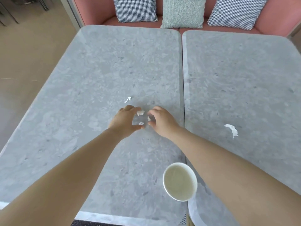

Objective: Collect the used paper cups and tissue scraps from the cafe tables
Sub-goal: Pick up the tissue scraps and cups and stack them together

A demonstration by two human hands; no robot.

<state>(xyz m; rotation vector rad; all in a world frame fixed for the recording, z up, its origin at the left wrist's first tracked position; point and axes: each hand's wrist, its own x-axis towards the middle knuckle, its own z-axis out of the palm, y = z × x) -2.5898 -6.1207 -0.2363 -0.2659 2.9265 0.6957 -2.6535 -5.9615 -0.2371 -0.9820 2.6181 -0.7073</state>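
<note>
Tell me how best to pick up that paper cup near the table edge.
Judging from this view, take the paper cup by its side wall just below the rim, with the right hand coming from the right. It stands upright and open-mouthed at the near edge of the left table, so wrapping the fingers around the wall should keep it level.

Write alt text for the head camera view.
Two bare hands, left hand and right hand, close around small tissue scraps on a grey stone table. A paper cup stands nearer; a larger scrap lies on the adjoining table.
</note>
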